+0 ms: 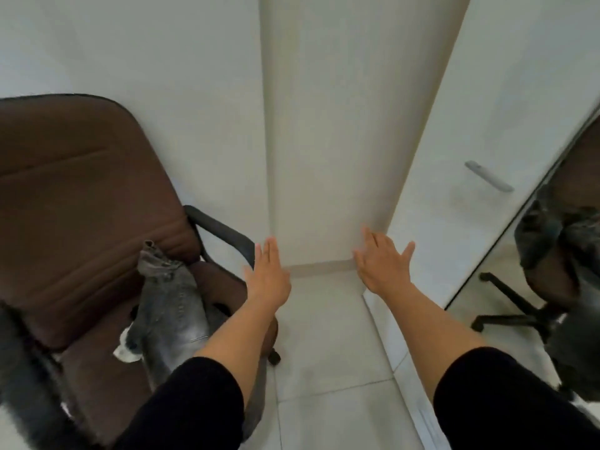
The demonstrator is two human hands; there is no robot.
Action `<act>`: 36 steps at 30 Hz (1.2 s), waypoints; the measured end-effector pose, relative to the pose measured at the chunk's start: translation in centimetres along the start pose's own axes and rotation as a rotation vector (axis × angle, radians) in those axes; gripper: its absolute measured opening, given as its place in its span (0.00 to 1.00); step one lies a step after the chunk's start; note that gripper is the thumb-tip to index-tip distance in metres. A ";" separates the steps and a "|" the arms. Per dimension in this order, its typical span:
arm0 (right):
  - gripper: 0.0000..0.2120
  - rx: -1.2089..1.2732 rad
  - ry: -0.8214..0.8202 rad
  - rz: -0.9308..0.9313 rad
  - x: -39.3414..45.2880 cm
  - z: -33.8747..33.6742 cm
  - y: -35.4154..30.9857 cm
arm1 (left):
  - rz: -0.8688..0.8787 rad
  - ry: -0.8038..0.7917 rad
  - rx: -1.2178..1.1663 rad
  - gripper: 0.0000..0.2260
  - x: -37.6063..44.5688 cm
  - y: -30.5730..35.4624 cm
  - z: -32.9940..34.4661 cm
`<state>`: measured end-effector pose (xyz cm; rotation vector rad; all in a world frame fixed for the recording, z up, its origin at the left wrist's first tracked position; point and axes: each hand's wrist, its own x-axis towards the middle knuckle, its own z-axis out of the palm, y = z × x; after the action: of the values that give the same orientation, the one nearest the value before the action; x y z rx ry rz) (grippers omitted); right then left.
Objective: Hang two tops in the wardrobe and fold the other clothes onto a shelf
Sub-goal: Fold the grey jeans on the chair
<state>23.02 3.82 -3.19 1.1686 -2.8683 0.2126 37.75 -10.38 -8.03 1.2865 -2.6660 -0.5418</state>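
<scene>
Jeans [172,306], one pair, lie on one chair [81,196]; left hand [268,277] and right hand [383,267] spread, empty.

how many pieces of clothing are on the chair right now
2 that I can make out: grey jeans draped down the brown chair seat, and something white poking out beneath them. More may be hidden.

Before you, a chair [81,196] in matt brown cloth, its armrest [220,232] dull black plastic, faded grey denim jeans [172,306] on the seat, smooth matt white wardrobe door [506,92], satin metal handle [488,176], glossy mirror [571,222], pale smooth floor tiles [328,336].
</scene>
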 end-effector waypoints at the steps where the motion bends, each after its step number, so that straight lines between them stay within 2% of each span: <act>1: 0.26 0.006 -0.003 -0.040 0.8 0.5 -1.7 | -0.052 0.015 0.002 0.32 0.1 -1.8 -0.5; 8: 0.26 0.033 -0.091 -0.288 5.7 3.9 -15.5 | -0.333 0.080 0.017 0.32 1.9 -14.9 -4.3; 17: 0.26 0.055 -0.183 -0.417 10.0 9.5 -28.0 | -0.461 0.057 0.028 0.33 5.7 -27.5 -6.9; 24: 0.29 -0.004 -0.343 -0.496 15.9 16.4 -33.3 | -0.475 -0.040 0.107 0.34 12.2 -33.8 -5.8; 33: 0.38 -0.050 -0.695 -0.568 23.0 29.2 -39.4 | -0.430 -0.177 0.290 0.35 24.5 -40.8 -2.4; 36: 0.41 -0.001 -0.820 -0.520 24.3 33.1 -41.0 | -0.406 -0.220 0.299 0.37 27.6 -42.9 -0.8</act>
<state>34.84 -46.69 -29.30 2.3882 -2.9512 -0.3759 52.00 -56.61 -24.38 1.9856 -2.7442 -0.3498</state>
